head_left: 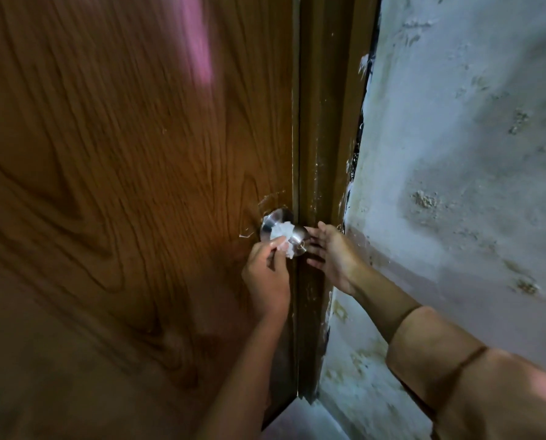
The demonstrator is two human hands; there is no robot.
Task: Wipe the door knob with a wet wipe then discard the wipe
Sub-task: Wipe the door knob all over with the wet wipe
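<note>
The left hand (265,274) reaches up from six o'clock on a bare forearm, its back toward the camera, fingers curled shut with the fingertips pinching a white wad at about one o'clock of the fist. The right hand (330,252) comes in from four o'clock, its forearm bare and bent at the elbow near the frame's lower right edge. Its palm faces the left hand, fingers spread and loosely extended toward ten o'clock, gripping nothing. The two hands sit just beside each other, not touching
</note>
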